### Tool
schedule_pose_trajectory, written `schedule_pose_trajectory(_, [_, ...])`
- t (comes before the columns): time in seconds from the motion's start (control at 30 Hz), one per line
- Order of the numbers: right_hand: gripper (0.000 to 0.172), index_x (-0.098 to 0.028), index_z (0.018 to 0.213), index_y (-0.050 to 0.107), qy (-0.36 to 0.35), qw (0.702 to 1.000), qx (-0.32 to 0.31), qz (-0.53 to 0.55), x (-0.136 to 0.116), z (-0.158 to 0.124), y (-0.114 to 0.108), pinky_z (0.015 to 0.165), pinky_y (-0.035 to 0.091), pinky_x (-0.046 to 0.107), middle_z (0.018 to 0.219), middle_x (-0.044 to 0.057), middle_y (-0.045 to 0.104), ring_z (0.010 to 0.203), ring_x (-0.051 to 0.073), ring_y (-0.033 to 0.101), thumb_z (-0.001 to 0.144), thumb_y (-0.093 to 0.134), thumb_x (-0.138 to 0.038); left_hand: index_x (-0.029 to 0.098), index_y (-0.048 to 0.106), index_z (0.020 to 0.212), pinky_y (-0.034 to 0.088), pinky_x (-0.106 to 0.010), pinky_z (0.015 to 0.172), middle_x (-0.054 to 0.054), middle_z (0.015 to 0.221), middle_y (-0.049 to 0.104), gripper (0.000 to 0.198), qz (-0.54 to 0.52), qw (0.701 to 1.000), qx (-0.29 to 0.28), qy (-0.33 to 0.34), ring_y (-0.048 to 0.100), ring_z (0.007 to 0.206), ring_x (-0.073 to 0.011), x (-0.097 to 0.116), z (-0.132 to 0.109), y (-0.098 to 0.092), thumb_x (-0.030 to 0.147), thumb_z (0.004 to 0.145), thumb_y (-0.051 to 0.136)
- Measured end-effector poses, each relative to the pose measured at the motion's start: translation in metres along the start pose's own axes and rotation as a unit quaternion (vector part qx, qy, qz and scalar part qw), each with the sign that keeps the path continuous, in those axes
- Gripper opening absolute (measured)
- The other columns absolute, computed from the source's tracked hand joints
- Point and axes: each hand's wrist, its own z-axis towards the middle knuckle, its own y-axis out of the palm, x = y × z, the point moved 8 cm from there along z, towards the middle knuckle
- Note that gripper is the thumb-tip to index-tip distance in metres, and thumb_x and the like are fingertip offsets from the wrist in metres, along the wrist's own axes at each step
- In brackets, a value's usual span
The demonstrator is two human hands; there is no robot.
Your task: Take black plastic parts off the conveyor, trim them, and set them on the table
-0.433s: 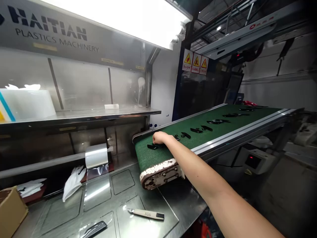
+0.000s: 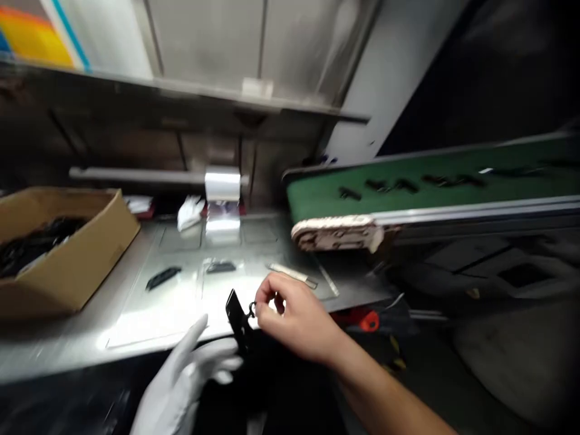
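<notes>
Just black part [image 2: 237, 319] in right hand [image 2: 296, 319]

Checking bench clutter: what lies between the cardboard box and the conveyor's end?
Head view: on the metal table, one black part, a second black part, with film roll and white cloth behind.

The black plastic part [image 2: 236, 317] is a flat, glossy, narrow piece, blurred by motion. It is tilted on edge in the air over the near rim of the table [image 2: 136, 320], pinched at its upper end, by a small hooked bit, between the fingers [image 2: 265, 300] of the bare right hand [image 2: 296, 320]. Its lower end is just above the spread, white-gloved left hand [image 2: 181, 374]; whether they touch cannot be told
</notes>
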Motion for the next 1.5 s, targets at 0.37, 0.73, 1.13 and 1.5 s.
schedule_pose_trajectory(0.37, [0.006,-0.022,0.079,0.06,0.231,0.892,-0.132,0.366,0.082,-0.119,0.135,0.053,0.036,0.024,0.07,-0.005,0.056,0.062,0.011,0.046,0.083,0.063,-0.026,0.023,0.059,0.146,0.058,-0.021,0.061,-0.007,0.09,0.081,0.046,-0.372,0.892,-0.196,-0.162,0.076,0.068,-0.0155,-0.089,-0.061,0.067,0.036,0.102,0.057])
schedule_pose_trajectory(0.73, [0.032,-0.017,0.094,0.065,0.249,0.776,-0.147,0.561,0.089,-0.149,0.135,0.061,0.041,0.021,0.083,-0.001,0.063,0.07,0.009,0.051,0.095,0.073,-0.048,0.017,0.049,0.153,0.057,-0.022,0.059,-0.008,0.082,0.08,0.053,-0.404,0.877,-0.205,-0.161,0.076,0.066,-0.017,-0.093,-0.07,0.091,0.04,0.106,0.046])
schedule_pose_trajectory(1.13, [0.027,-0.019,0.089,0.066,0.227,0.763,-0.133,0.59,0.096,-0.147,0.14,0.06,0.042,0.018,0.078,-0.003,0.065,0.067,0.007,0.053,0.099,0.072,-0.043,0.013,0.049,0.153,0.056,-0.025,0.062,-0.012,0.085,0.079,0.06,-0.401,0.878,-0.201,-0.166,0.076,0.072,-0.0202,-0.088,-0.065,0.091,0.049,0.107,0.034])
schedule_pose_trajectory(1.5, [0.027,-0.02,0.087,0.064,0.239,0.792,-0.076,0.556,0.11,-0.151,0.135,0.057,0.04,0.023,0.073,-0.002,0.06,0.062,0.009,0.049,0.097,0.073,-0.043,0.023,0.055,0.146,0.053,-0.029,0.079,-0.003,0.084,0.075,0.051,-0.081,0.933,-0.138,-0.323,0.069,0.079,-0.0173,-0.077,-0.052,0.084,0.023,0.096,0.066])
